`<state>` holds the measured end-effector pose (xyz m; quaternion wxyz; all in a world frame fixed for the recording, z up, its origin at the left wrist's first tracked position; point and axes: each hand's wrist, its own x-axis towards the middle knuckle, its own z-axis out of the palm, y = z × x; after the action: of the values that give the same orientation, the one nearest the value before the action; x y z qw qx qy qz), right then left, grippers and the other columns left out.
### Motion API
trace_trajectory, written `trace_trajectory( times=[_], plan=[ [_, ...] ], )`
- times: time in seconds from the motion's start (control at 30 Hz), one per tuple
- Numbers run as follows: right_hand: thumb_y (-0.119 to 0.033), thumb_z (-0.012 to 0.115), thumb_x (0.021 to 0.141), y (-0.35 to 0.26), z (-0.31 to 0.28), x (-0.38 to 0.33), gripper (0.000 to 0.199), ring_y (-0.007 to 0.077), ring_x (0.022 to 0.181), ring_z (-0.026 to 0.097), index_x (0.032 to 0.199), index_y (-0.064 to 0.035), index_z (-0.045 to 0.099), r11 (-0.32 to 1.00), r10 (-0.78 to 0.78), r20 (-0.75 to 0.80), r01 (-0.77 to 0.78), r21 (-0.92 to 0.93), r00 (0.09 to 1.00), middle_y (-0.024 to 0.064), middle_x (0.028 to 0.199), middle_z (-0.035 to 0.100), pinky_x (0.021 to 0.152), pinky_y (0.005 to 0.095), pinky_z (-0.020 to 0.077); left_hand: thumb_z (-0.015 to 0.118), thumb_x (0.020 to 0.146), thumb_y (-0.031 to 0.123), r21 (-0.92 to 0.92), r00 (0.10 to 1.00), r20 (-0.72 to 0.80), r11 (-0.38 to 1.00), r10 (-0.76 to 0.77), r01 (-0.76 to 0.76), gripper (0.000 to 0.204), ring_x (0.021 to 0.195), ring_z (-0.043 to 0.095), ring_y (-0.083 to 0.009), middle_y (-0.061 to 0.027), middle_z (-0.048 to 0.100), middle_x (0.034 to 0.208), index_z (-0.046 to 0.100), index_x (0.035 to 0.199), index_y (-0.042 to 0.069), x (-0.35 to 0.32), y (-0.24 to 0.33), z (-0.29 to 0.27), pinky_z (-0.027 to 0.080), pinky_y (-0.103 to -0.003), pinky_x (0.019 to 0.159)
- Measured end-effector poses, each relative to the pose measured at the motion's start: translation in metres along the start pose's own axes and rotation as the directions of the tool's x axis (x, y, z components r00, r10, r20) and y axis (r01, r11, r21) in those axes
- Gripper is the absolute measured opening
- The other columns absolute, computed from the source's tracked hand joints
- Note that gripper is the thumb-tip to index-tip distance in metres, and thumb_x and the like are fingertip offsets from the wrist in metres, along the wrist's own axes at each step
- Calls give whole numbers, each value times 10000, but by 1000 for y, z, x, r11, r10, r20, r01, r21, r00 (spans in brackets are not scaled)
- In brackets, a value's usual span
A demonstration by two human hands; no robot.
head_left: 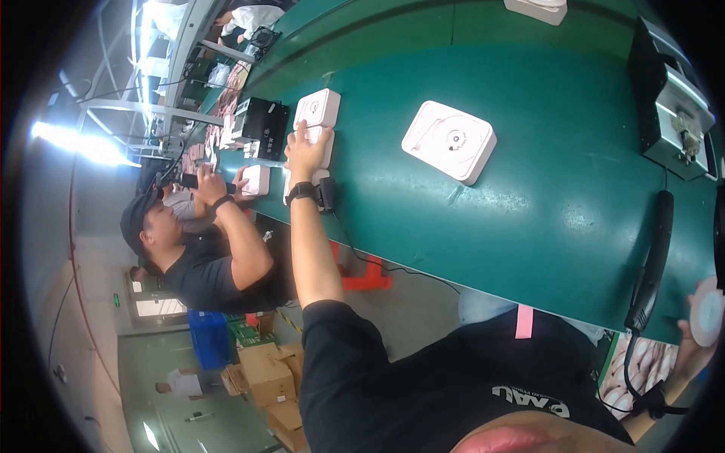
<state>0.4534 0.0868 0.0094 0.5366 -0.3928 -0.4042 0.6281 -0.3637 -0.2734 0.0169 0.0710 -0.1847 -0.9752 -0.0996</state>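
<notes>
My left hand [303, 160] is stretched out to the far left of the green table. Its fingers grip a white box-shaped tray [328, 148] in a short row. Just beyond it lies another white tray [316, 108] with a round recess, and a further one sits partly hidden under my wrist. At the far right edge my right hand [686, 341], partly cut off, holds a round, flat, pale pink disc [707, 311]. Alone in the middle of the table rests an open white tray [449, 142] with a round recess and a small dark part inside.
A long black handheld tool [651, 260] with a cord lies near my right arm. Behind it stands a black and silver machine [671, 102]. Pink-white discs [640, 370] fill a container below. To the left a co-worker [204, 253] handles a white box [256, 180] beside a black machine [269, 128].
</notes>
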Motion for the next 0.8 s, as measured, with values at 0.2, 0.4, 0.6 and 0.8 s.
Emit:
trace_trajectory(
  times=[0.2, 0.4, 0.6, 0.8],
  plan=[
    [-656, 627, 947, 20, -64, -15, 851, 372, 1254, 618, 1487, -11, 500, 874, 451, 179, -474, 110, 874, 203, 1392, 626, 1080, 541, 483, 694, 769, 770, 7, 999, 14, 999, -36, 35, 1027, 1472, 351, -505, -210, 385, 1637, 447, 1607, 230, -33, 55, -10, 251, -689, 1180],
    [-479, 722, 973, 35, -74, -52, 647, 203, 965, 690, 1372, 9, 573, 868, 354, 186, -248, -431, 916, 130, 1176, 696, 917, 319, 532, 698, 772, 752, 80, 999, 39, 997, 16, -19, 1012, 1494, 325, -494, -239, 333, 1655, 470, 1592, 205, -71, 102, -10, 250, -750, 1137],
    [-355, 794, 880, 19, 76, -59, 427, 225, 849, 672, 1025, 30, 682, 600, 745, 601, 104, -793, 288, 121, 969, 727, 763, 340, 513, 662, 836, 732, -43, 994, 10, 993, 111, -111, 948, 1523, 282, -495, -267, 272, 1688, 504, 1560, 141, -102, 146, -2, 189, -772, 1146],
    [-278, 701, 982, 46, 221, -87, 308, 303, 799, 689, 959, 29, 683, 745, 561, 824, 387, -544, 78, 178, 842, 691, 740, 418, 521, 626, 940, 624, 164, 772, -222, 803, 596, -573, 795, 1550, 264, -470, -259, 325, 1673, 524, 1538, 111, -131, 184, -1, 132, -754, 1187]
  ],
)
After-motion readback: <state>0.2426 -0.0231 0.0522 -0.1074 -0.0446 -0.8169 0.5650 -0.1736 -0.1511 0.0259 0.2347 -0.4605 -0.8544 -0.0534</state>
